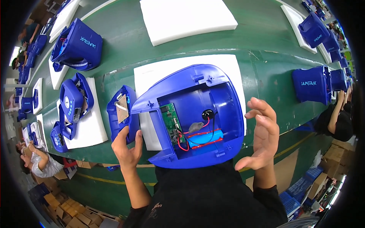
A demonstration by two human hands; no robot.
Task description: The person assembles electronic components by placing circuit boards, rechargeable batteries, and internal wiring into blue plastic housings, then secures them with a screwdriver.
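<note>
A large blue plastic housing [230, 152] lies open side up on a white foam pad [146, 74] in front of me. Inside it are a green circuit board [172, 121], a blue wrapped battery pack [207, 139], a round black part [208, 114] and red and black wires. Just left of the housing sits a smaller blue plastic cover [132, 99] with a tan plate in it. My left hand [127, 149] grips this cover's near end between thumb and fingers. Beside the housing's right edge, my right hand [263, 133] is raised with its fingers apart, holding nothing.
More blue housing parts [72, 100] rest on a foam pad to the left, with an upright blue housing [78, 45] behind. A bare foam slab [188, 19] lies at the far side of the green table [118, 57]. Another blue housing [311, 84] and a co-worker [336, 117] are at right.
</note>
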